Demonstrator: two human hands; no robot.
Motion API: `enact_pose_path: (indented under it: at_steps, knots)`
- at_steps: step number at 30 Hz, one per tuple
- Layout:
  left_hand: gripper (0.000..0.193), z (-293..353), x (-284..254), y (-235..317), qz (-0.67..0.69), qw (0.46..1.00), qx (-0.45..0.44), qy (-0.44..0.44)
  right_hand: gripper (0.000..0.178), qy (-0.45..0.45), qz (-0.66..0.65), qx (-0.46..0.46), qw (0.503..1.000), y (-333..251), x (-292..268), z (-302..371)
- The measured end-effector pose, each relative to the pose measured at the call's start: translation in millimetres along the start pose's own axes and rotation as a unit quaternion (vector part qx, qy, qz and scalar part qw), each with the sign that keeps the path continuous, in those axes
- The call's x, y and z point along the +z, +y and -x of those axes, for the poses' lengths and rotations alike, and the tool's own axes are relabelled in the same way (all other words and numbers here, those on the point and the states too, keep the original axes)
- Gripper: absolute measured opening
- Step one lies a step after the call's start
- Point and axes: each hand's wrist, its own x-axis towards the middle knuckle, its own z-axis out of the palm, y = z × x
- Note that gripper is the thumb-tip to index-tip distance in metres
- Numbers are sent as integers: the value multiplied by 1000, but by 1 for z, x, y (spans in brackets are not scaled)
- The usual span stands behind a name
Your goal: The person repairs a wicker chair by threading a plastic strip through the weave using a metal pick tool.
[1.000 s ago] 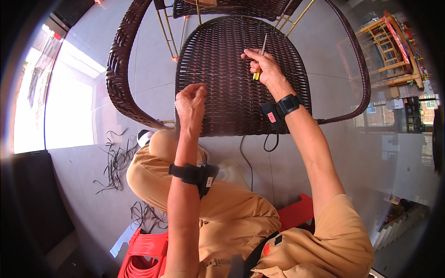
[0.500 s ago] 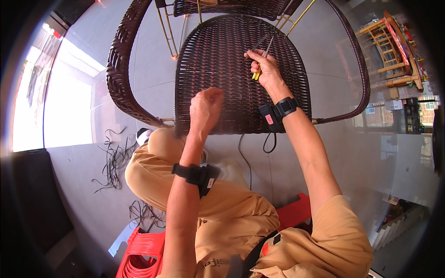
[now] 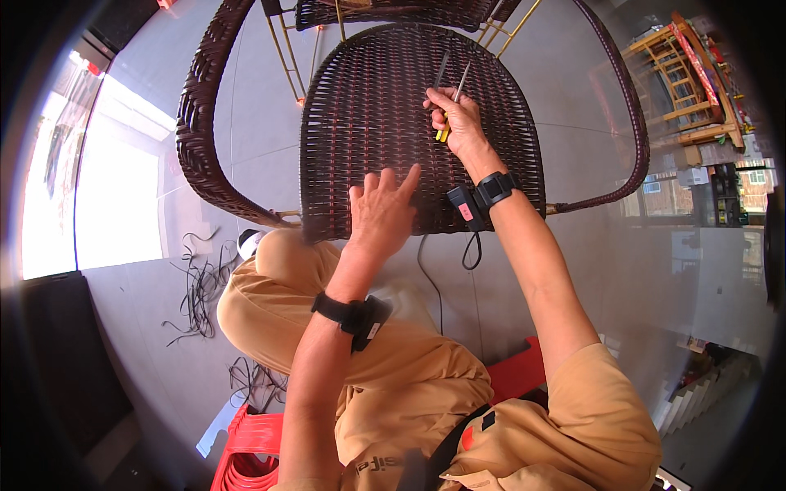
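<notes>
The dark brown woven chair seat (image 3: 368, 106) lies in front of me. Over its near part, my left hand (image 3: 382, 209) is spread with the fingers apart, holding nothing. Farther up the seat, my right hand (image 3: 458, 121) is closed around a slim yellow-handled tool (image 3: 443, 134). Beyond the fingers, a thin pale metal shaft and a thin dark length point away from me; I cannot tell whether both belong to one tool. Both wrists wear black straps, and a small black box (image 3: 467, 208) sits beside the right one.
Woven armrests (image 3: 201, 123) curve out on both sides of the seat. Loose dark strips (image 3: 196, 303) lie tangled on the floor at left. A red plastic stool (image 3: 254, 434) shows below me. At far right stands a wooden frame (image 3: 684, 90).
My left hand has opened from a closed shape, its fingers spreading over the seat. The right hand, still holding the tool, has shifted slightly left and nearer. The view has moved a little.
</notes>
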Motion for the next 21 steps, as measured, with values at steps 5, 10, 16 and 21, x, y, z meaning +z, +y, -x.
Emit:
enact_pose_path:
  at_steps: [5, 10, 16, 21]
  knots:
    - [55, -4, 15, 2, -78, 995, 15, 56, 16, 4, 21, -12, 1000, 2, -1, 2]
    - [58, -7, 21, 13, -92, 994, -1, 64, 17, 15, 48, -22, 998, 5, 2, 2]
    - [55, -15, 14, -23, 69, 997, 33, 7, 17, -12, -13, 19, 1000, -14, 1, -9]
    - [32, -11, -14, -72, 346, 922, -68, 159, 18, -48, -20, 36, 998, -27, 10, -2]
